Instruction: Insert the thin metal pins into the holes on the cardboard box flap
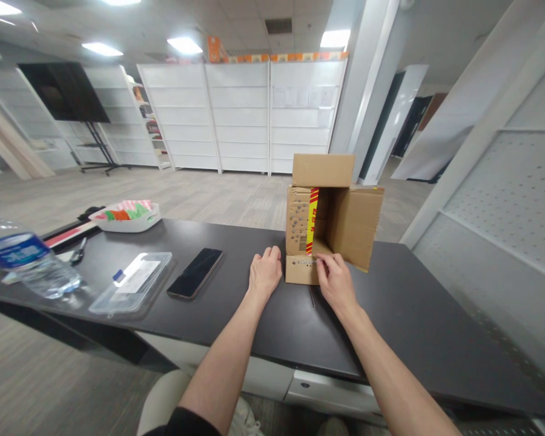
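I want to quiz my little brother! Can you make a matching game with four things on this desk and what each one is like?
Things:
1. cardboard box
2. smartphone
3. water bottle
4. basket

What it's like:
A. white, with colourful things inside
B. flaps open, next to the right hand
C. blue label around it
D. dark screen, lying flat

Right pairs: 1-B, 2-D, 3-C, 4-A

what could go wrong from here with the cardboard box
The cardboard box might slide or tip if the right hand pushes at its lower flap, since the left hand rests beside the box and does not seem to grip it. The thin dark object on the tabletop lies close to the right hand, so it could get knocked away.
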Motion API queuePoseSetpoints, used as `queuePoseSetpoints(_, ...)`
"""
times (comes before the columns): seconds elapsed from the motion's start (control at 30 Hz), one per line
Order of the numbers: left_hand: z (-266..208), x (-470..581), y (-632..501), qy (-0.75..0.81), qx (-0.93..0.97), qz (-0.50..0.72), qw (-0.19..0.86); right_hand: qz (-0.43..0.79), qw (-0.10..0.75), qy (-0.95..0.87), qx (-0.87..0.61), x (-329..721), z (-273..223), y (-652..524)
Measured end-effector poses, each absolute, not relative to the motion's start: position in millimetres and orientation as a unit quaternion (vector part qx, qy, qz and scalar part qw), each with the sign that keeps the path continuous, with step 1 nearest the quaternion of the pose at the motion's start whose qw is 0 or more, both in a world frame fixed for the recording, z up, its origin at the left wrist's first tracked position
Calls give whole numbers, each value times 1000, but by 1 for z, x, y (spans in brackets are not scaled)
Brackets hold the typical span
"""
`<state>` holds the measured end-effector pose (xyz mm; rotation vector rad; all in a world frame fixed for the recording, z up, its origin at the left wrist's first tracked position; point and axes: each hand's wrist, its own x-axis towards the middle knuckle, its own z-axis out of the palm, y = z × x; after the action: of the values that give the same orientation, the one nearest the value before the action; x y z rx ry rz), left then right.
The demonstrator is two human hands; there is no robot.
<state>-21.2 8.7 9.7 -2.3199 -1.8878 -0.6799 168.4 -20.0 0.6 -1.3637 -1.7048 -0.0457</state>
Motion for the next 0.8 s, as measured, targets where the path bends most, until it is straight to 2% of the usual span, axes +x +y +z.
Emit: queuePoseSetpoints(0.8,6,-23,11,-618,-752,-222,50,-29,465,-692,-552,172,-6,-17)
